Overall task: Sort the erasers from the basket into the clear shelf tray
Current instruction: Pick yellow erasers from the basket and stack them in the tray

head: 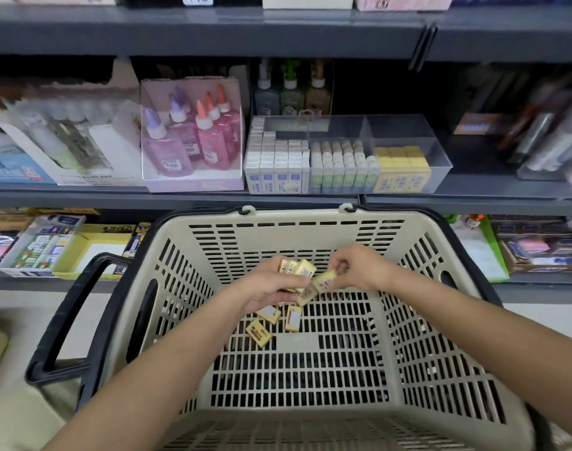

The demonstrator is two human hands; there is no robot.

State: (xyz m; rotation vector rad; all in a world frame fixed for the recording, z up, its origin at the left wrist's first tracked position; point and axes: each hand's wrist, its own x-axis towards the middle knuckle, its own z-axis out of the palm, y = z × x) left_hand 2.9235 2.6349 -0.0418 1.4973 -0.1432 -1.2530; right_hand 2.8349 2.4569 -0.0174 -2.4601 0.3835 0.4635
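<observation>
left hand (271, 286) curled round a stack of yellow erasers (297, 267), likely batching for one trip. loose erasers (292, 318) lie below on basket (297, 219) floor. right hand (356, 268) pinches one more eraser (325, 279), feeding the stack. clear shelf tray (405, 131): right bay holds matching yellow.

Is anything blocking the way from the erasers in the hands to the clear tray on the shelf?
Only the basket's far wall: it rises between the held erasers and the clear tray, so they must be lifted over it. The tray's top looks open.
</observation>
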